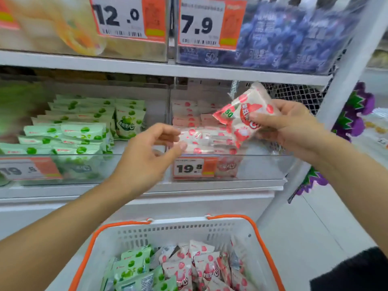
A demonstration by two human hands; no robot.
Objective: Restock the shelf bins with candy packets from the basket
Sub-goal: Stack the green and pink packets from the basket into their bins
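We hold a pink-and-white strawberry candy packet [244, 114] pinched in our right hand [291, 124], tilted, raised above the front lip of the clear plastic shelf bin of pink packets [262, 166]. It is not yet in the bin. Our left hand [147, 156] hovers just in front of the same bin, fingers loosely curled, thumb and forefinger near each other, grasping nothing we can make out.

Pink stock [201, 139] in the bin lies in flat overlapping rows, fuller at the left and back. The neighbouring clear bin of green-and-white packets [79, 131] sits to the left, behind a divider.

Below, the white plastic basket with orange handles [168, 234] holds a mix of green and pink packets.

Judgement: the step is placing. Best to lower the packet over the lip, lay it flat, print upward, matching the rows, toward the emptier right side; the left hand can steady the front stack. Keep pink out of the green bin.
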